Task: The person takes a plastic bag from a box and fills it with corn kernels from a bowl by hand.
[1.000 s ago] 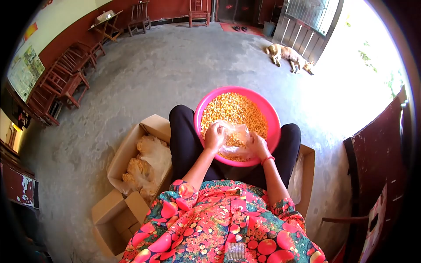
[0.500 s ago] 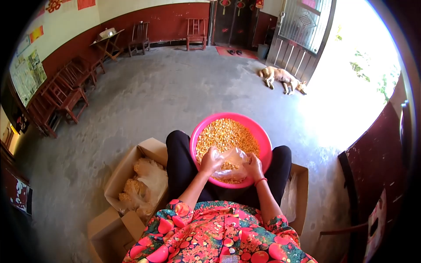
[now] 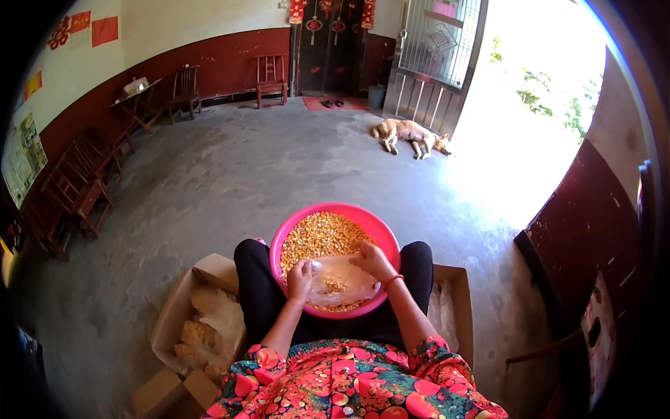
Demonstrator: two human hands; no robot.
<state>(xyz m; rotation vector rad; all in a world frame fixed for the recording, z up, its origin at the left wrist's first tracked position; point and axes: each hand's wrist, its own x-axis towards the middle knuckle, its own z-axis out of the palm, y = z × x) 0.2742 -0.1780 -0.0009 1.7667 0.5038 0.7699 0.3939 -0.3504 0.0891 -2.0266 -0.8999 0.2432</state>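
Note:
A pink plastic basin (image 3: 388, 241) of yellow corn kernels (image 3: 317, 237) rests between my knees. Over its near half lies a clear plastic bag (image 3: 345, 279), with some kernels showing in or through it. My left hand (image 3: 300, 281) is closed on the bag's left edge, fingers pinched together. At the bag's upper right edge is my right hand (image 3: 373, 261), a red band round its wrist. Its fingers are curled and closed on the film there, though the fingertips are partly hidden.
Left of my legs, a cardboard box (image 3: 171, 318) holds clear bags of corn (image 3: 206, 342). Another box (image 3: 457, 300) with clear plastic stands at my right. A dog (image 3: 412, 135) lies near the open door (image 3: 436, 63). Wooden chairs (image 3: 84, 188) line the left wall.
My right hand has risen towards the kernels at the basin's right side. My left hand has kept hold of the bag, which now lies flatter and wider. The whole view has shifted.

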